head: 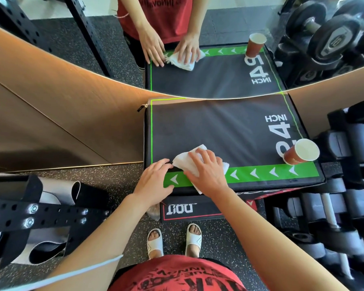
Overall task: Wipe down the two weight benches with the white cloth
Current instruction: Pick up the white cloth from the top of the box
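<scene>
While right hand (208,171) presses cloth (187,162), bench (229,131)

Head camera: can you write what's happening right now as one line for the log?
right hand presses white cloth | left hand rests on pad edge | paper cup on pad's right corner

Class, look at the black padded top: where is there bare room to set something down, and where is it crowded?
Bare: the wide black middle of the padded top, between the mirror edge and the white cloth. Crowded: the near-left corner, under the left hand, right hand and cloth, and the near-right corner, where the paper cup stands.
</scene>
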